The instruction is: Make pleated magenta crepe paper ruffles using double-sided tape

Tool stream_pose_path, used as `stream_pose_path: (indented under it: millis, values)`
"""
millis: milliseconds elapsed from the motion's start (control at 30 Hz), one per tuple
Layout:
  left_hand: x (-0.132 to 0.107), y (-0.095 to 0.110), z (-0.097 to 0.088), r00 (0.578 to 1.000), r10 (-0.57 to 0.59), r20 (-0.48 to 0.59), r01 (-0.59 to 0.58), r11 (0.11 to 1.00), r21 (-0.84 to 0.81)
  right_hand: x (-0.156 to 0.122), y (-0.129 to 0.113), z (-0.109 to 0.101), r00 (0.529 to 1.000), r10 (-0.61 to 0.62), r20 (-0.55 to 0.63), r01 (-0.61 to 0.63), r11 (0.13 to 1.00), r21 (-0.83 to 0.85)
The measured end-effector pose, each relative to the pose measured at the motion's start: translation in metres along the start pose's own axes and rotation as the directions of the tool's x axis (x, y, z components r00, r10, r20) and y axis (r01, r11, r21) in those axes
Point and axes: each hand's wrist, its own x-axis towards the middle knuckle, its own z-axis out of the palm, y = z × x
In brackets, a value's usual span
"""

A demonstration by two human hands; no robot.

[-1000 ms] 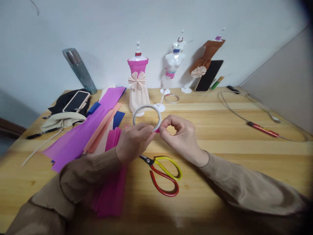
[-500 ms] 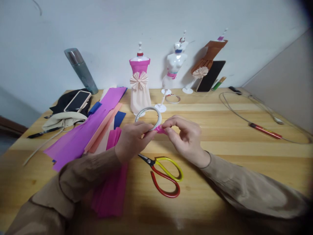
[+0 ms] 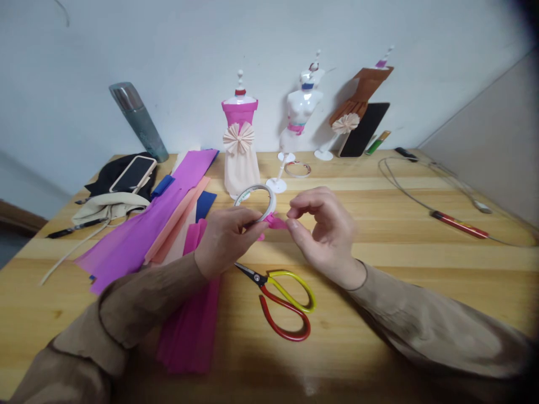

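A wood table (image 3: 379, 235) stands against a white wall, with paper sheets (image 3: 138, 235) spread at its left. Above it the left hand (image 3: 223, 238) is closed on a tape roll (image 3: 256, 199) and pinches a pink scrap (image 3: 275, 223) against it. The right hand (image 3: 326, 230) is curled with its thumb at the scrap's tip; I cannot tell whether it pinches. Sticky tape could crumple or tear the thin scrap.

Right hand (image 3: 324, 230) has drawn off to the right, so the two hands no longer touch. A short pink strip (image 3: 275, 223) now shows in the gap, where a second ago only a speck showed. Right fingers (image 3: 295, 227) have loosened at the strip's right end; grip unclear. Tape roll (image 3: 261, 201) in left hand (image 3: 227, 238) has tipped flatter and sits a little further right.
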Motion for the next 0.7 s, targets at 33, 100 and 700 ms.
stream_pose_path:
  millis: [33,100,700]
  values:
    - [0.0,-0.0002,0.0001,1.0,0.0,0.002,0.0,1.0,0.005,0.0002,-0.0002,-0.0002,1.0,0.002,0.009,-0.002,1.0,-0.007]
    - [-0.0003,-0.0005,0.0003,1.0,0.003,0.002,-0.003,1.0,0.015,0.0011,-0.001,0.0,0.999,-0.003,0.053,0.006,0.999,-0.048]
    - [-0.0023,-0.0007,0.0028,0.999,0.037,0.001,-0.037,0.998,0.045,0.002,-0.0019,0.0045,0.984,0.14,0.109,-0.134,0.989,-0.063]
